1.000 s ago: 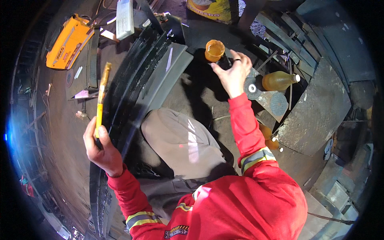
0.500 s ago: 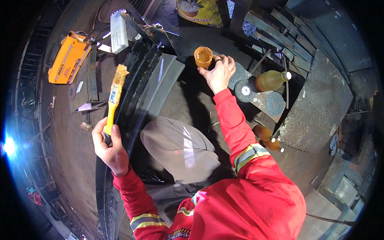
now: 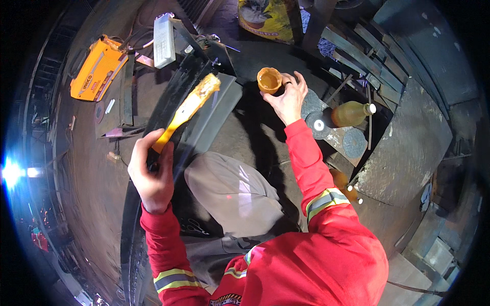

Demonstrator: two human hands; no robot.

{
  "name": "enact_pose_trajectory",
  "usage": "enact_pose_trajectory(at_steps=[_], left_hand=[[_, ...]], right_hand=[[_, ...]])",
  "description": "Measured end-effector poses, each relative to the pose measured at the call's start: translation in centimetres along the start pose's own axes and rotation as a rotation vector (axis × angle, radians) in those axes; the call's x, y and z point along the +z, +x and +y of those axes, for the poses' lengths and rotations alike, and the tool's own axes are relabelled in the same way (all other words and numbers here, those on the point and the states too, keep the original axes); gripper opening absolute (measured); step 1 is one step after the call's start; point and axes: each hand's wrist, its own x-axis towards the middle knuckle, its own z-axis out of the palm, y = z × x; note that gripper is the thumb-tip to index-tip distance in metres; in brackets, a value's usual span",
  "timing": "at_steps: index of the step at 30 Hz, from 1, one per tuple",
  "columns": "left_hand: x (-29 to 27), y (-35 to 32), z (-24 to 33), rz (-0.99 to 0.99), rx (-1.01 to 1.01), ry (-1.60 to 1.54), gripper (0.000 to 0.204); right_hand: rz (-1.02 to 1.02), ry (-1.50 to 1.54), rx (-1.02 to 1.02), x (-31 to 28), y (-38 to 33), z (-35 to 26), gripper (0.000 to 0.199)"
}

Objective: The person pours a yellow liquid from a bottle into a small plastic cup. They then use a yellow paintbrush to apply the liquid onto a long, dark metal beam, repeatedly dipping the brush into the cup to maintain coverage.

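Note:
My left hand [image 3: 152,176] is closed around the handle of a yellow paintbrush [image 3: 186,109]. Orange-brown stuff coats its bristles, which point up and to the right, above the dark curved metal piece. Out ahead, my right hand [image 3: 289,99] grips a small orange-brown cup [image 3: 269,80] by its right side. The cup's mouth faces up, and some amber matter shows inside. Between the two hands lies a grey metal angle [image 3: 212,115] along the dark curved piece [image 3: 171,102]. Brush and cup are apart.
Right of my right hand, a plank holds grinding discs [image 3: 319,125] and an amber bottle [image 3: 352,113]. More bottles [image 3: 339,179] stand nearer. An orange welding machine [image 3: 99,69] sits at the far left. A yellow sack [image 3: 269,21] stands at the back. Bright welding light [image 3: 11,173] glares at left.
My left hand has tilted the brush, swinging its bristles rightward toward the cup. My right hand still holds the cup, its mouth now tipped slightly differently. The whole view has shifted a little.

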Motion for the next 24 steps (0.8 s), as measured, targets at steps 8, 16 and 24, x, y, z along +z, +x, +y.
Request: enact_pose_trajectory(at_steps=[8,16,24], left_hand=[[-2.4,1.2,3.1,-0.077,0.089,0.009,0.028],[-5.3,3.6,4.9,-0.289,0.437,0.197,0.03],[-3.1,2.4,4.2,-0.408,0.535,0.403,0.024]], right_hand=[[-0.028,0.365,-0.101,-4.8,-0.4,-3.8,0.059],[-0.133,0.353,-0.374,-7.5,-2.7,-7.6,0.06],[-0.211,0.249,-0.478,-8.0,-5.0,-10.5,0.064]])
